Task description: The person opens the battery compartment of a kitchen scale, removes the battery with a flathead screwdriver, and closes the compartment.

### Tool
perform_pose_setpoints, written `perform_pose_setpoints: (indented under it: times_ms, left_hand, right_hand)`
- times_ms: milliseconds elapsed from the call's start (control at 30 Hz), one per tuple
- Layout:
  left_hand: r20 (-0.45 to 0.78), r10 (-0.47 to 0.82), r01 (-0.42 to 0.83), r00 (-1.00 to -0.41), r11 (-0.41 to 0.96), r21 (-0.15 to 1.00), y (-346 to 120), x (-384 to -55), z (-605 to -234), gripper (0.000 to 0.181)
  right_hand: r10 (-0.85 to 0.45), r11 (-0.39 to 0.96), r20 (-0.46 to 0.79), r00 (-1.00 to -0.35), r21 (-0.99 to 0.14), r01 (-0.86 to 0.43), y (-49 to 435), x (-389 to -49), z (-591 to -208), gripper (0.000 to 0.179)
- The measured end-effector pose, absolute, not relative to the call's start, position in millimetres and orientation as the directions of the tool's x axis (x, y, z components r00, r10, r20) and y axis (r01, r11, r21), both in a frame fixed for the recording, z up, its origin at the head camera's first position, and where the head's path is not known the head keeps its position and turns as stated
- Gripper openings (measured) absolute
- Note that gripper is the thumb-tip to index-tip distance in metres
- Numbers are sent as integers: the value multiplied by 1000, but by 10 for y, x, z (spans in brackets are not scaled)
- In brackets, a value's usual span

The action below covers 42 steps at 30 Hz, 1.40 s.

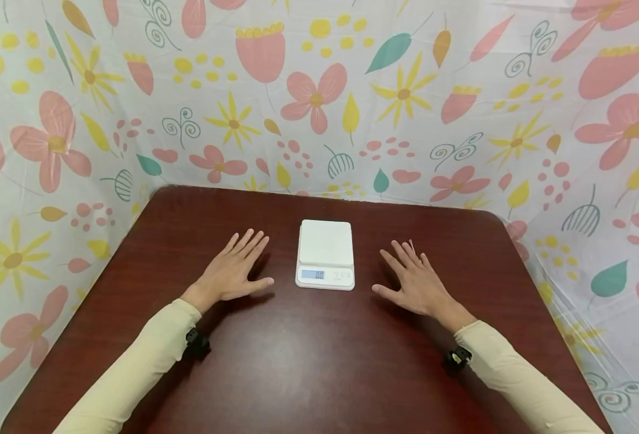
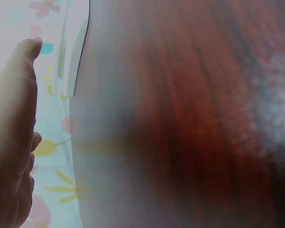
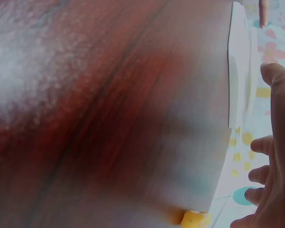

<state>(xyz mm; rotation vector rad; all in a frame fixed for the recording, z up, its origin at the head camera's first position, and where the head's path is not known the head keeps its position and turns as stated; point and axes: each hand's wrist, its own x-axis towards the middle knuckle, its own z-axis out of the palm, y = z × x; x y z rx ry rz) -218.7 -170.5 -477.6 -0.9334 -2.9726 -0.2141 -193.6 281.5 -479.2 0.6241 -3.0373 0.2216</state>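
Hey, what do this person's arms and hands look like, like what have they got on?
The left sleeve and right sleeve are long, plain and pale cream. A small black left device and a similar right device are worn near the sleeve ends. The left hand and right hand wear no gloves. I see no cables.

Left fingers [image 1: 257,249], right fingers [image 1: 392,261] flank white scale [image 1: 326,243].

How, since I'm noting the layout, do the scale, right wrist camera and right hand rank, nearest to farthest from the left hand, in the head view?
1. Scale: right of the left hand.
2. Right hand: right of the scale.
3. Right wrist camera: farther right, lower in view.
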Motion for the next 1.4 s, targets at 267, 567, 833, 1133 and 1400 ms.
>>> perform_pose_setpoints:
  times_ms: [267, 567, 833, 1133, 1400]
  left_hand:
    - [80, 570, 576, -818, 812, 99, -1694, -2215, -4589, 99]
    - [72, 547, 552, -834, 826, 112, -1564, -2403, -4415, 100]
    - [-12, 500, 493, -866, 858, 144, -1348, -2554, -4481, 98]
    - [32, 463, 461, -886, 871, 170, -1050, -2571, -4691, 87]
    - [30, 424, 421, -905, 886, 192, -927, -2582, -4815, 86]
  right_hand:
    - [-407, 905, 68, -911, -105, -412, 2808, -1957, -4628, 95]
    - [-441, 891, 65, -895, -91, -445, 2660, -2045, -4452, 96]
    - [-429, 894, 35, -903, -124, -430, 2452, -2174, -4500, 95]
    - [-405, 900, -10, -914, -183, -396, 2295, -2307, -4613, 92]
    - [-369, 910, -10, -929, -206, -360, 2227, -2395, -4733, 77]
